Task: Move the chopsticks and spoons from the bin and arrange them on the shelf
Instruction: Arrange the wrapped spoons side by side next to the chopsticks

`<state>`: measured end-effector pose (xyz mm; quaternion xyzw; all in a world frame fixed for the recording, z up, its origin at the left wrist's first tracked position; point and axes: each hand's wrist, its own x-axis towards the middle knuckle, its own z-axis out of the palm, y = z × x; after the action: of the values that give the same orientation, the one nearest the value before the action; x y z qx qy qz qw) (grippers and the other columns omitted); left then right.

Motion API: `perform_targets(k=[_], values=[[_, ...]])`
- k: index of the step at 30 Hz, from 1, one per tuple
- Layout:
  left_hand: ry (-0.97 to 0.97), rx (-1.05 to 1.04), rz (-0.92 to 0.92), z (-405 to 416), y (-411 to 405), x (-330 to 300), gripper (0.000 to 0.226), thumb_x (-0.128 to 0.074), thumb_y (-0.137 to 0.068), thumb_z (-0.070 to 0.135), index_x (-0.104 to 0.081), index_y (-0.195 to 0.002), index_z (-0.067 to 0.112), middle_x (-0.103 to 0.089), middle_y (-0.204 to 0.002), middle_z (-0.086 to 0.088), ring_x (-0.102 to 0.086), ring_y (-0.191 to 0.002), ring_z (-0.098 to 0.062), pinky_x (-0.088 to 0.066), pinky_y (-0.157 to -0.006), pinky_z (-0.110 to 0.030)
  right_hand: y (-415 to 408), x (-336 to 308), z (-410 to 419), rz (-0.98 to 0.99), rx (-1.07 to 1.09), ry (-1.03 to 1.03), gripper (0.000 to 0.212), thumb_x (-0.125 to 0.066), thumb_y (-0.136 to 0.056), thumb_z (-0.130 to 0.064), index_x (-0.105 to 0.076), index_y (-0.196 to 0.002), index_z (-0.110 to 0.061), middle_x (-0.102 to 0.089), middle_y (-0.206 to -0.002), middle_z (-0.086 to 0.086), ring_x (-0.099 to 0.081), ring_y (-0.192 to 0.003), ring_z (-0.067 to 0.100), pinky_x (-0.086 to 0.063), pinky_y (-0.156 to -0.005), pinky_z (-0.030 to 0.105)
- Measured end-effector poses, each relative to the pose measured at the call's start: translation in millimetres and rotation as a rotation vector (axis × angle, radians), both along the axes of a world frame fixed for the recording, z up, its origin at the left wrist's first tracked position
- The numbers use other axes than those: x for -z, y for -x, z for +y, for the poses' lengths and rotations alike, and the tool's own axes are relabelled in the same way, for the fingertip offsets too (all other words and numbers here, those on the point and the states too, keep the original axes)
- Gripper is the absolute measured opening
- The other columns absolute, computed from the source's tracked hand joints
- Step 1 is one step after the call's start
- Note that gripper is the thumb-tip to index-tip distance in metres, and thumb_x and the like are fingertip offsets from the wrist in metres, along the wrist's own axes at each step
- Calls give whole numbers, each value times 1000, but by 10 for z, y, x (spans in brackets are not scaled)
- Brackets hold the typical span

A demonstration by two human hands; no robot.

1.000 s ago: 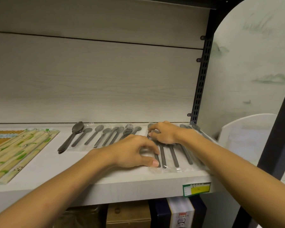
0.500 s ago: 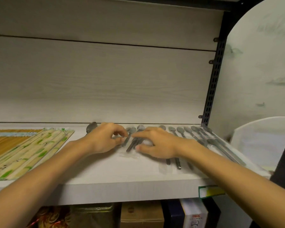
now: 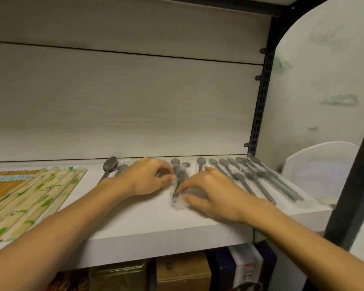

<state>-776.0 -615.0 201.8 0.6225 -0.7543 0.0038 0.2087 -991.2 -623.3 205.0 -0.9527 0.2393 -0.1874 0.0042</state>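
Step in hand: the wrapped spoons (image 3: 179,181) in the middle of the shelf (image 3: 156,225) are judged to be in the course of being straightened into line with their neighbours.
Left hand (image 3: 147,178): it is laid over the bowl end of the pack, fingers curled and seemingly pinched on the clear wrapper; the fingertips are partly blurred.
Right hand (image 3: 212,196): it is set at the handle end, thumb and fingers bent and closed on the wrapper's near corner.
Key relation: the pack lies between the two hands, its long axis running from the shelf's front edge toward the back wall, tilted a little; the handle end is nearer the right hand.
Row at right (image 3: 259,179): spoons are laid side by side, handles toward the front.
Chopsticks (image 3: 29,194): packs are laid flat at the left, well apart from both hands.
Bin: not seen with certainty.
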Motion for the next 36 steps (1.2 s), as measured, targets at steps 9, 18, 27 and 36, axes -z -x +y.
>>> perform_targets(k=[9,18,27,36], values=[[-55,29,-20,25,236,27,29,-57,-88,51,-65,-113,38,-61,-97,17,-55,-94,-8,-46,-86,-30,262,-11,153,-94,-28,-126,20,-62,-90,-31,-74,-105,-29,-73,-97,-11,-63,-83,7,-37,-83,10],[-42,-6,-72,132,323,19,26,-55,-91,46,-70,-109,34,-64,-116,8,-51,-117,-15,-40,-98,-36,380,33,93,-157,35,-42,21,-58,-94,-33,-74,-104,-25,-73,-102,-13,-64,-92,4,-41,-97,29],[-70,41,-51,465,120,59,34,-53,-87,52,-67,-113,36,-64,-119,21,-54,-116,-4,-41,-104,-35,308,72,131,-35,8,-71,25,-53,-91,-26,-73,-105,-23,-71,-106,-11,-61,-96,6,-37,-98,25],[-93,124,16,675,146,84,39,-55,-91,48,-62,-125,29,-57,-131,17,-47,-122,2,-35,-106,-21,262,117,164,-21,-20,-47,30,-47,-94,-32,-69,-112,-23,-66,-114,-13,-52,-106,-2,-32,-101,22]])
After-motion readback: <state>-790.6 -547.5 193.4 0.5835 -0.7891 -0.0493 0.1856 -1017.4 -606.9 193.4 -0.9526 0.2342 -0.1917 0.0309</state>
